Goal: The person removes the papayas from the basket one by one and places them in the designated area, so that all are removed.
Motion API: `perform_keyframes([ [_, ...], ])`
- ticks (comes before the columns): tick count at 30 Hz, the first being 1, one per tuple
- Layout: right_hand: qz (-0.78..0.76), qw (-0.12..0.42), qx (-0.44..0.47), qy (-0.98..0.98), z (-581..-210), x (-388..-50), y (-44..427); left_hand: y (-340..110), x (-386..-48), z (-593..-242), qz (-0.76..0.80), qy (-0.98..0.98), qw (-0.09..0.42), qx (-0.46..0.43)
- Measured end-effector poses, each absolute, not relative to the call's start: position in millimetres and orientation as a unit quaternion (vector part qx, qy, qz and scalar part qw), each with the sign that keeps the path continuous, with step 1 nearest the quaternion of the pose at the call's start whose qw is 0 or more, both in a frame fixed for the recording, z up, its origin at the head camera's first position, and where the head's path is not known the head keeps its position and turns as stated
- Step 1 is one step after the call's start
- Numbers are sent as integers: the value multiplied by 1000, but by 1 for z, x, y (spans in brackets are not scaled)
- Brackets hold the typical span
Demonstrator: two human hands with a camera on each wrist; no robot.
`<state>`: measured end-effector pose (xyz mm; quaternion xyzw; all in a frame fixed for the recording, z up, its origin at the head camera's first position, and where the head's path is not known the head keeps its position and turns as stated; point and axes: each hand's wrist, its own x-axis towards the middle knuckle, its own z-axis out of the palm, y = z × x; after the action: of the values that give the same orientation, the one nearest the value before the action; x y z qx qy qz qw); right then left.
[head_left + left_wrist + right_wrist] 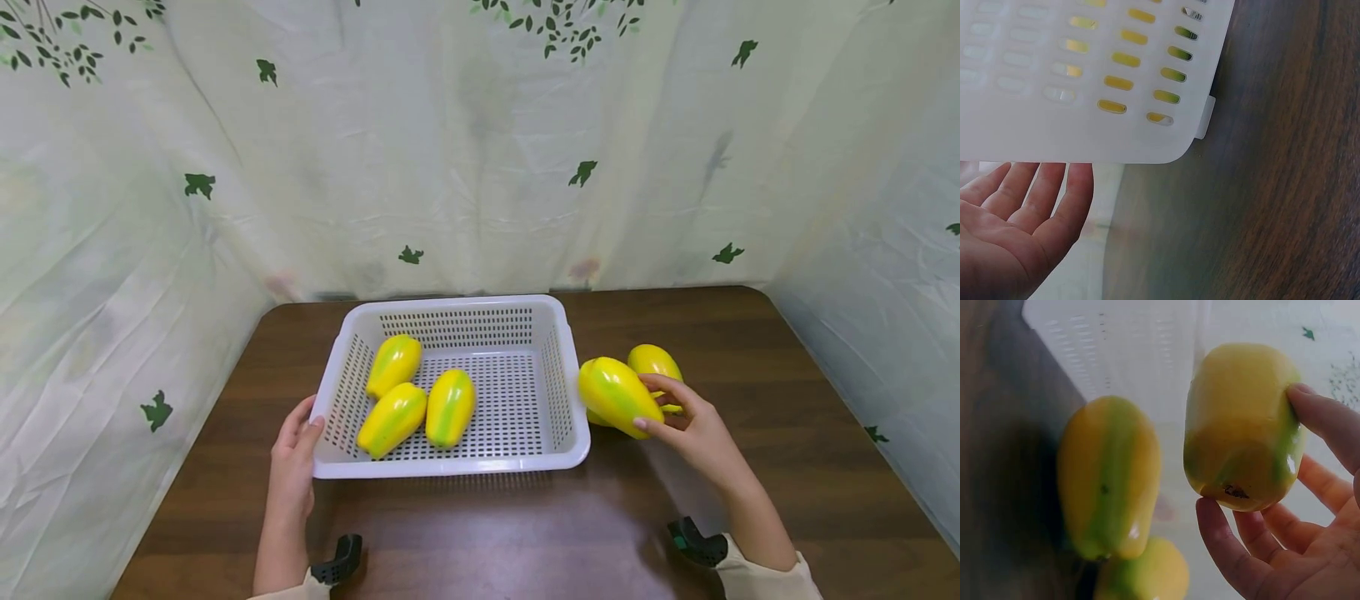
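Note:
A white plastic basket (551,400) with slotted walls holds three glossy yellow-green papayas: one papaya (393,364) at the back left, another papaya (392,420) in front of it, a third papaya (450,408) beside them. My left hand (294,458) grips the basket's left rim, thumb on top; in the left wrist view its fingers (1054,194) pass out of sight at the basket's edge. Just off the right rim, my right hand (693,425) holds a papaya (618,396) between thumb and fingers. The right wrist view shows the held papaya's end (1241,437).
Beyond the held fruit, another papaya (654,360) lies on the brown wooden table (480,542), with more yellow fruit partly hidden under and behind it. A leaf-printed curtain (480,167) encloses the table's back and sides.

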<state>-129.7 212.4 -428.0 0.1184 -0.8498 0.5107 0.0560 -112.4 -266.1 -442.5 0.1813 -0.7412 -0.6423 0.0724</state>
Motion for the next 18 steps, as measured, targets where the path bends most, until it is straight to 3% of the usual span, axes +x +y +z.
perform_keyframes([
  [18, 491, -12, 174, -854, -463, -117, 228, -266, -112, -443, -640, -743, 75, 179],
])
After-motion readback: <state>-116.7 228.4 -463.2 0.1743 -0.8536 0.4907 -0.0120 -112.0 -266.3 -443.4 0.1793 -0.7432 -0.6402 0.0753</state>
